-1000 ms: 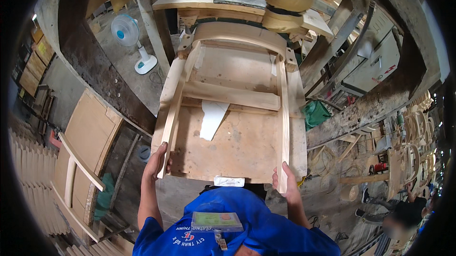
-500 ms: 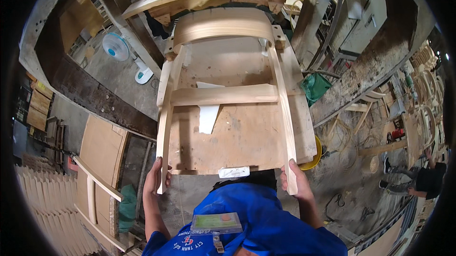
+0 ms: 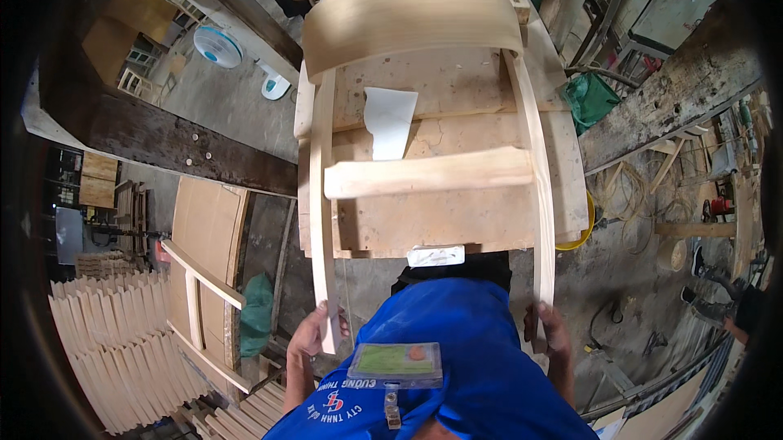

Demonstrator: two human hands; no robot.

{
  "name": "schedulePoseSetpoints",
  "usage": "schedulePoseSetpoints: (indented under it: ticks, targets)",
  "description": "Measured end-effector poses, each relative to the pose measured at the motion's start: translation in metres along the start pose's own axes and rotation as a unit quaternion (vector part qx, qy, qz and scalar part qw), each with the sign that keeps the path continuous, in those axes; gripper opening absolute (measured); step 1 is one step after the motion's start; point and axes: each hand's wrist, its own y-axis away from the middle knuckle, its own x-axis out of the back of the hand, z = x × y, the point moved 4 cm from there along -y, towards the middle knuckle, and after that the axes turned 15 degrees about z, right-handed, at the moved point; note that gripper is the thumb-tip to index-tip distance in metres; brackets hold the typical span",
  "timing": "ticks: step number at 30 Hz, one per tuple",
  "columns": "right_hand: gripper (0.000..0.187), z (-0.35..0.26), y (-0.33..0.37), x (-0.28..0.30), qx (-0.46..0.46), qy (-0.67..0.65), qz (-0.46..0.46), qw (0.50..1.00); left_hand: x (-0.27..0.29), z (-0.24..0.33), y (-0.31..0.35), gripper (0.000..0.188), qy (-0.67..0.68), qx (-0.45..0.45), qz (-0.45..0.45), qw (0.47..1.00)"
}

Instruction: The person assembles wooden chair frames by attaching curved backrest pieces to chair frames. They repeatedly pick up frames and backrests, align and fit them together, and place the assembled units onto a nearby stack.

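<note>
A pale wooden chair back frame lies between my hands, above the workbench. It has a broad curved top rail at the far end, two long legs and a crossbar joining them. My left hand is closed round the near end of the left leg, and my right hand grips the end of the right one. Both leg ends reach past the bench's front edge, close to my body. Beyond the crossbar, a white sheet piece rests on the bench top.
A wrapped white block sits at the bench's front edge. Dark beams flank the bench. On the left are a fan, a cardboard-topped stand and stacked wooden parts. A yellow bucket stands by the bench's right side.
The chair back frame has come toward me and looks larger, its top rail tipped up. Both hands have moved back with it, still holding the leg ends. My view has shifted too.
</note>
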Motion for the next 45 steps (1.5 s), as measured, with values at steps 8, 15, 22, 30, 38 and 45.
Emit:
schedulePoseSetpoints:
  ticks: [8,15,22,30,38,45]
  targets:
    - [0.046,0.064,-0.012,0.033,-0.079,0.275,0.058,0.956,0.026,-0.016,-0.036,0.060,-0.592,-0.093,-0.066,0.798]
    - [0.064,0.010,-0.029,0.026,0.167,0.517,0.089,0.835,-0.137,0.188,-0.052,0.056,-0.502,-0.442,0.290,0.684]
    - [0.064,-0.122,-0.021,-0.078,0.427,0.512,0.209,0.715,-0.216,0.214,-0.167,0.058,-0.574,-0.446,0.265,0.633]
    - [0.056,-0.050,0.001,-0.137,0.494,0.421,0.001,0.761,-0.217,0.217,-0.091,0.019,-0.411,-0.633,0.236,0.612]
    - [0.044,-0.083,-0.011,-0.177,0.559,0.258,0.008,0.788,-0.277,0.147,0.056,0.015,-0.582,-0.755,-0.008,0.302]
    - [0.012,-0.090,-0.068,-0.192,0.601,0.131,0.031,0.788,-0.308,0.141,0.036,0.008,-0.491,-0.649,0.005,0.581]
